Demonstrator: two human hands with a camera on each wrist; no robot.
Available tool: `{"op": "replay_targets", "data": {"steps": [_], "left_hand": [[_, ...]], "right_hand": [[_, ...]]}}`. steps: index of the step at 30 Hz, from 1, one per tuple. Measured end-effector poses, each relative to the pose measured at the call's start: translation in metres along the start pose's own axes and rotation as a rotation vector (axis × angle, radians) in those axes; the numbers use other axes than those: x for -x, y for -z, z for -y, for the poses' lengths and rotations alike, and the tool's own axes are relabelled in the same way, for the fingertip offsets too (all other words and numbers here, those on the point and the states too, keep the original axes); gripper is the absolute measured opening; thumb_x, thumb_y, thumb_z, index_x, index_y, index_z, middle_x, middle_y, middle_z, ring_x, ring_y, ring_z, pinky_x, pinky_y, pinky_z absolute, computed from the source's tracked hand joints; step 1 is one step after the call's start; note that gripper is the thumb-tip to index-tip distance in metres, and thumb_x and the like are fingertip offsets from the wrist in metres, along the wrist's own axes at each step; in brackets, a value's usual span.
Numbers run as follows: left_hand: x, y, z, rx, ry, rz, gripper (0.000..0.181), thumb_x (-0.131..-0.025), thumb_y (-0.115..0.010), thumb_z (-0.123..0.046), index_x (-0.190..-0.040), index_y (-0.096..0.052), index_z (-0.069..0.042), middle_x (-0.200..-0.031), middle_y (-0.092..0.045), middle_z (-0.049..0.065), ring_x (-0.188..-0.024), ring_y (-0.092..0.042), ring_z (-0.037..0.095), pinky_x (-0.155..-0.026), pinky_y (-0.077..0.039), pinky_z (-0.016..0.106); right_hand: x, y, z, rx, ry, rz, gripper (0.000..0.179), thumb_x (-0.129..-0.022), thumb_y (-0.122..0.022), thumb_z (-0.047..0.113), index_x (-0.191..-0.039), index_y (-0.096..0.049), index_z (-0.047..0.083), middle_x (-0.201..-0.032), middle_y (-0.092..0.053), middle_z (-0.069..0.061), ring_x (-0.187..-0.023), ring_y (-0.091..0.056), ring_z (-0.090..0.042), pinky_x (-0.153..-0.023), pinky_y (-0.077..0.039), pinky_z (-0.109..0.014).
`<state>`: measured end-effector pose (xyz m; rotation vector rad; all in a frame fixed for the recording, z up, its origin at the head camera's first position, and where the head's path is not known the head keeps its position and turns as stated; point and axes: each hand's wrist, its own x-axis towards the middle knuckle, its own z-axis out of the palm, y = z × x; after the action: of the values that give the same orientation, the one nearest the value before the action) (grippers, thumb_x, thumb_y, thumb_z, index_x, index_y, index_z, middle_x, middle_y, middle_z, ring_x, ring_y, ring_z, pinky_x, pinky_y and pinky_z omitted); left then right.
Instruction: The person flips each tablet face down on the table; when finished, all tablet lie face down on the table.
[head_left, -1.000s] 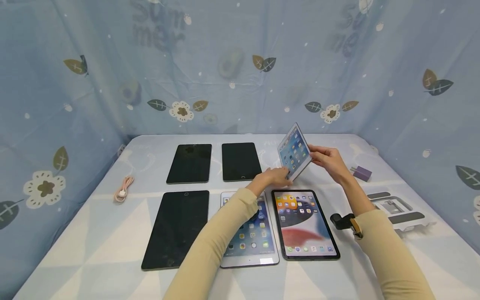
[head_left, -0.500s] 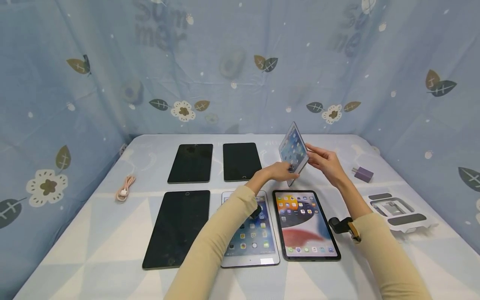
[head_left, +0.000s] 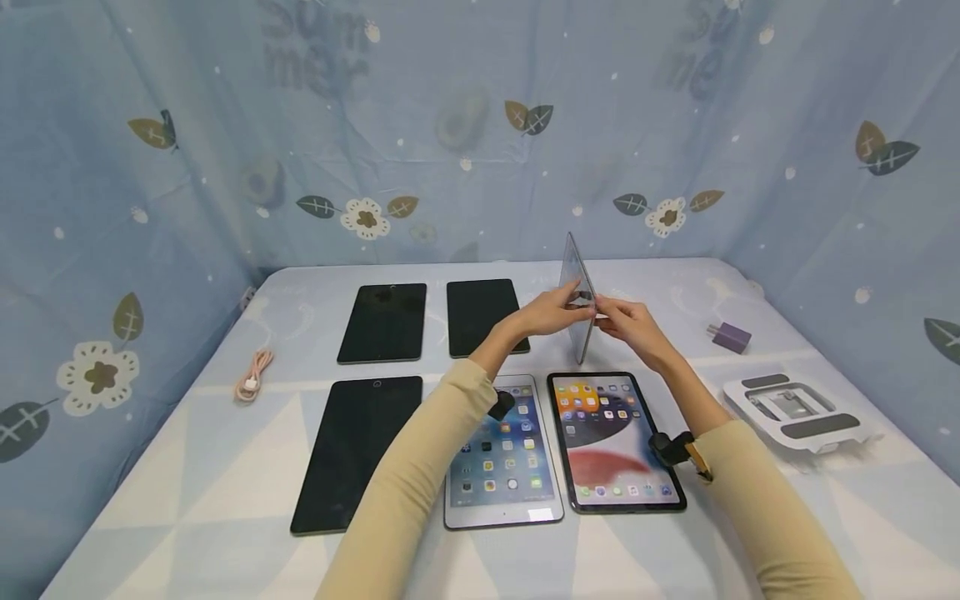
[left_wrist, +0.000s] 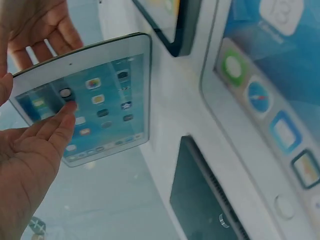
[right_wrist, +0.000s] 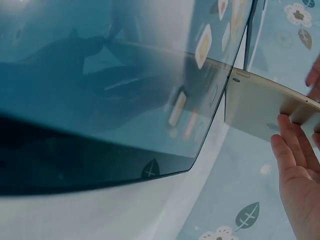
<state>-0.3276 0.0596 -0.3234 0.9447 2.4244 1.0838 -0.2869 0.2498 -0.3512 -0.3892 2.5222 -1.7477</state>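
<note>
A tablet (head_left: 577, 304) with a lit screen stands almost upright and edge-on between both hands, past the front row of tablets. My left hand (head_left: 553, 312) holds it from the screen side; its fingers lie against the glass in the left wrist view, where the lit icons (left_wrist: 102, 112) show. My right hand (head_left: 630, 329) holds the near edge and back from the other side. Its fingers rest on the pale back (right_wrist: 255, 100) in the right wrist view. My left thumb's contact is hard to make out.
Nearest me lie a dark tablet (head_left: 356, 454), a white-framed lit tablet (head_left: 510, 450) and a black-framed lit tablet (head_left: 615, 442). Behind are two dark tablets (head_left: 384, 323) (head_left: 480, 312). A pink cable (head_left: 253, 375) lies left; a purple charger (head_left: 729, 337) and white-grey stand (head_left: 795, 408) lie right.
The held tablet has turned from showing its screen to nearly edge-on. My left hand has moved up and farther along the screen, and my right hand has shifted slightly left.
</note>
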Motion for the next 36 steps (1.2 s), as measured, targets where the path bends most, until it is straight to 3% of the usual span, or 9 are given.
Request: {"op": "replay_targets", "data": {"steps": [2,5,11,21,27,31,36], "left_hand": [[0.002,0.005,-0.001,-0.002,-0.015,-0.012,0.078,-0.100,-0.048,-0.037,-0.156,0.001,-0.011,-0.159,-0.023,0.014,-0.143,-0.035,0.025,-0.113,-0.036,0.038],[0.005,0.012,-0.003,-0.034,-0.047,-0.037,0.080,-0.100,-0.051,-0.034,-0.155,0.001,-0.010,-0.159,-0.022,0.014,-0.143,-0.033,0.025,-0.114,-0.035,0.038],[0.013,0.026,-0.004,-0.105,-0.044,-0.050,0.079,-0.098,-0.054,-0.030,-0.155,-0.003,-0.008,-0.160,-0.021,0.014,-0.144,-0.031,0.025,-0.115,-0.032,0.038],[0.022,0.043,0.002,-0.215,0.000,0.021,0.071,-0.096,-0.056,-0.026,-0.153,-0.019,-0.005,-0.157,-0.028,0.015,-0.143,-0.033,0.026,-0.116,-0.031,0.036],[0.026,0.048,0.002,-0.248,0.042,0.073,0.060,-0.095,-0.059,-0.022,-0.146,-0.035,-0.004,-0.151,-0.039,0.015,-0.141,-0.036,0.028,-0.114,-0.034,0.039],[0.027,0.048,0.004,-0.243,0.061,0.091,0.057,-0.096,-0.058,-0.022,-0.145,-0.035,-0.003,-0.151,-0.037,0.015,-0.142,-0.034,0.029,-0.115,-0.034,0.039],[0.028,0.045,0.006,-0.234,0.087,0.104,0.056,-0.096,-0.058,-0.022,-0.144,-0.036,-0.002,-0.150,-0.039,0.015,-0.142,-0.034,0.030,-0.114,-0.034,0.042]], "right_hand": [[-0.002,-0.001,0.002,0.012,0.004,0.016,0.061,-0.104,-0.038,0.035,-0.144,-0.033,-0.010,-0.147,-0.037,-0.030,-0.128,-0.050,-0.039,-0.109,-0.035,-0.047],[-0.005,-0.004,0.005,0.017,0.013,0.040,0.059,-0.104,-0.039,0.033,-0.144,-0.033,-0.011,-0.149,-0.034,-0.030,-0.131,-0.041,-0.047,-0.111,-0.031,-0.051],[-0.013,-0.012,0.003,0.086,0.002,0.093,0.057,-0.105,-0.038,0.031,-0.141,-0.037,-0.012,-0.149,-0.033,-0.030,-0.135,-0.038,-0.045,-0.115,-0.024,-0.055],[-0.020,-0.023,-0.005,0.252,-0.174,0.343,0.071,-0.104,-0.024,0.049,-0.152,-0.015,-0.003,-0.158,-0.009,-0.027,-0.143,-0.014,-0.050,-0.114,-0.016,-0.063],[-0.018,-0.025,-0.004,0.333,-0.151,0.356,0.069,-0.103,-0.030,0.047,-0.150,-0.024,-0.004,-0.154,-0.025,-0.029,-0.140,-0.028,-0.048,-0.112,-0.022,-0.064],[-0.017,-0.024,-0.004,0.378,-0.126,0.343,0.067,-0.103,-0.032,0.046,-0.149,-0.029,-0.003,-0.150,-0.033,-0.029,-0.134,-0.038,-0.045,-0.111,-0.026,-0.062],[-0.015,-0.022,-0.001,0.453,-0.108,0.344,0.067,-0.103,-0.032,0.046,-0.149,-0.028,-0.004,-0.149,-0.035,-0.030,-0.135,-0.037,-0.045,-0.111,-0.028,-0.062]]}}
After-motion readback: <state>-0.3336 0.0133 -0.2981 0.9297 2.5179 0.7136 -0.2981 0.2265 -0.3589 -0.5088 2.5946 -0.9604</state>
